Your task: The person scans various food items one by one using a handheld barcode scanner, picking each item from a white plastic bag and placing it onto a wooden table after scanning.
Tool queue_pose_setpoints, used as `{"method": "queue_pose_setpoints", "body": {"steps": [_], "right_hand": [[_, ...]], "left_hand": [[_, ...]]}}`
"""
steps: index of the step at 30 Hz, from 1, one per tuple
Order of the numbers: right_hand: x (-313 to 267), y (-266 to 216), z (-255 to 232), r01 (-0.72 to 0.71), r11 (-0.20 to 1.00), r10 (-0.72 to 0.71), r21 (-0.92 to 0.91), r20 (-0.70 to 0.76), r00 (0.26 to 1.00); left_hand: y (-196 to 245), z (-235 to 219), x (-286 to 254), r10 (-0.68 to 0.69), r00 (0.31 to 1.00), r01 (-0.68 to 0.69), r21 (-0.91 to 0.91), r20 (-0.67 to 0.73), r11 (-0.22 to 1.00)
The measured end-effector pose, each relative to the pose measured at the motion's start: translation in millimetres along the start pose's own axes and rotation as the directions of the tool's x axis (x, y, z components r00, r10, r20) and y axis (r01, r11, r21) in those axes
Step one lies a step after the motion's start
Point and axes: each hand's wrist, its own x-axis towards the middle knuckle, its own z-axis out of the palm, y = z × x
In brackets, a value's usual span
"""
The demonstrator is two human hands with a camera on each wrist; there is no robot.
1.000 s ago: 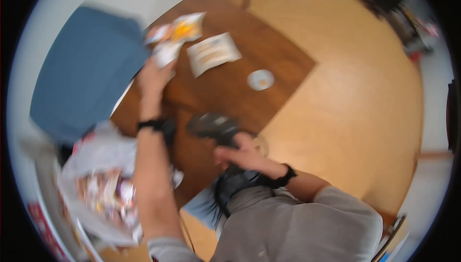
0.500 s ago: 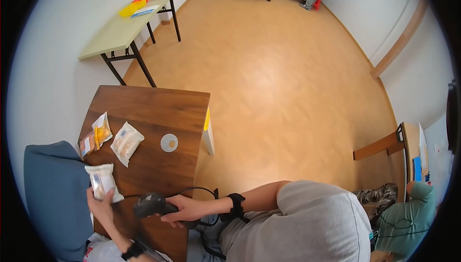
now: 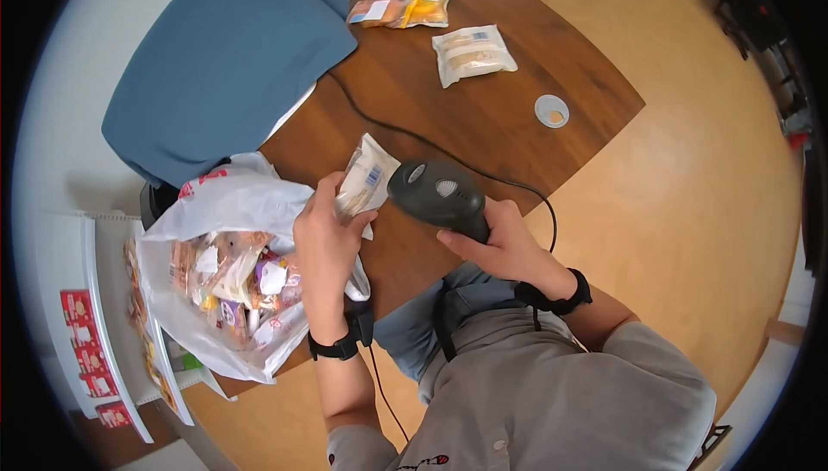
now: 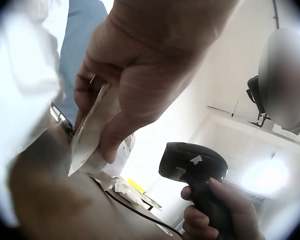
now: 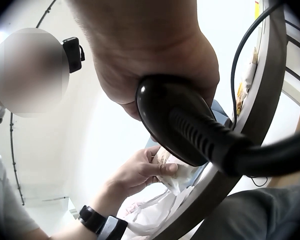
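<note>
My left hand pinches a white food packet between thumb and fingers over the near part of the wooden table; a barcode on the packet faces up. In my right hand is a black barcode scanner, gripped by its handle, its head close to the packet's right side. The left wrist view shows the packet edge-on, with the scanner facing it. From the right wrist, the scanner's handle end and thick cable fill the middle. Left of my left hand, a white plastic bag gapes, full of packaged foods.
On the brown table lie another white packet, a packet with yellow contents, a pinkish packet and a small round clear lid. The scanner's cable crosses the tabletop. A blue chair back stands at the left edge.
My left hand has brought the white packet from beside the chair back towards me, and its barcode now shows. The scanner is now close beside the packet. The head view has swung.
</note>
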Motion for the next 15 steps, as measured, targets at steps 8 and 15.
{"method": "queue_pose_setpoints", "body": {"steps": [8, 15], "right_hand": [[2.4, -1.2, 3.6, 0.068, 0.989, -0.059, -0.129, 0.066, 0.996], [-3.3, 16.9, 4.9, -0.262, 0.962, 0.259, 0.077, 0.049, 0.965]], "left_hand": [[-0.3, 2.9, -8.6, -0.010, 0.998, 0.014, -0.071, 0.058, 0.997], [-34.7, -59.1, -54.8, -0.192, 0.977, 0.191, -0.011, -0.094, 0.981]]}}
